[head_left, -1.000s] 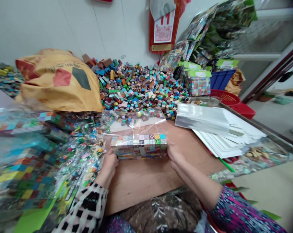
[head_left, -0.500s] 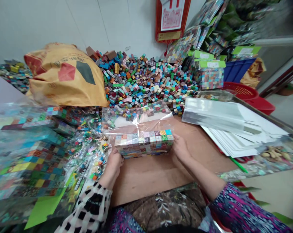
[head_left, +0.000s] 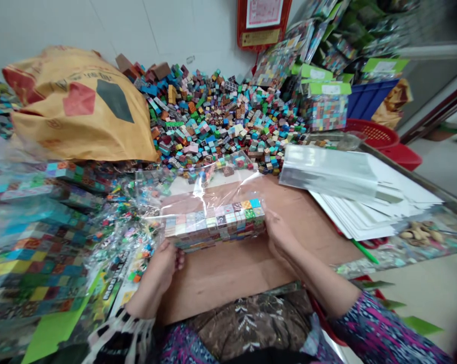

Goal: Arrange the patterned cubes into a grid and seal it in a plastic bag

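A long block of small patterned toy cubes (head_left: 217, 227) lies inside a clear plastic bag (head_left: 206, 194) above the brown board. My left hand (head_left: 162, 263) grips its lower left corner, fingers curled under and partly hidden. At the other end my right hand (head_left: 280, 233) is closed against the bagged block, its fingertips hidden behind the end. The loose upper part of the bag stretches away from me towards the heap of cubes, shiny and wrinkled.
Behind lies a heap of loose cubes (head_left: 221, 119), beside a yellow sack (head_left: 80, 111). Bagged cube blocks (head_left: 35, 253) are stacked on the left. White cards (head_left: 403, 192) with clear bags (head_left: 327, 167) on top lie right, near a green-handled tool (head_left: 365, 251) and peanuts (head_left: 421, 232).
Both hands still hold the bagged block, which now sits slightly further left in view and tilts a little, its left end lower. The whole view has shifted slightly.
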{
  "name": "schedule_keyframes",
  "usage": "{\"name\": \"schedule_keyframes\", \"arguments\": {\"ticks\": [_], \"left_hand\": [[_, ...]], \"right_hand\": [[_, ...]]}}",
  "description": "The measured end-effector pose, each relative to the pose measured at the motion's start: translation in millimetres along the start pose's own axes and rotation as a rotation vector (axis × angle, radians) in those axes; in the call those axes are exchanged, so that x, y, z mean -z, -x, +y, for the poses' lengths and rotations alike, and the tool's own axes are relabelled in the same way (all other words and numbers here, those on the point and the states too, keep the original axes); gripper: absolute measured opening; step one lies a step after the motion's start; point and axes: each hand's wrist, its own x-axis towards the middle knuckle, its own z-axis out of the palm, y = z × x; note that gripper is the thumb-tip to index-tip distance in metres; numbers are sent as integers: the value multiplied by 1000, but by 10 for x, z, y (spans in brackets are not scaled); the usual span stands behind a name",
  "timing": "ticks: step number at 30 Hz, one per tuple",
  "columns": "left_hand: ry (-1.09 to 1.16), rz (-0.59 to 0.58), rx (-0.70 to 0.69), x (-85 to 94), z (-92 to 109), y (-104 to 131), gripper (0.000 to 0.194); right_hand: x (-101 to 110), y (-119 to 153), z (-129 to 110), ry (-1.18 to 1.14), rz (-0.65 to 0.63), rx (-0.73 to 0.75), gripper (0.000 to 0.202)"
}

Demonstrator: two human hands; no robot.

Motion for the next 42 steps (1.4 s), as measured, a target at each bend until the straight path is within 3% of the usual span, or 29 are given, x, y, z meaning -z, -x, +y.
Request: {"name": "schedule_keyframes", "arguments": {"ticks": [7, 19, 25, 33, 42], "left_hand": [[-43, -98, 79, 103, 129, 104, 34], [-31, -120, 126, 99, 61, 149, 40], [-60, -137, 128, 162, 78, 118, 47], [-307, -307, 70, 328, 115, 11, 43], [-408, -246, 7, 307, 154, -4, 31]], "right_hand": [[232, 153, -46, -126, -186, -158, 55], [276, 134, -91, -144, -290, -119, 52], [322, 160, -203, -89, -313, -121, 48], [373, 94, -399, 90, -339, -173, 37], [378, 14, -523, 263, -371, -198, 24]]}}
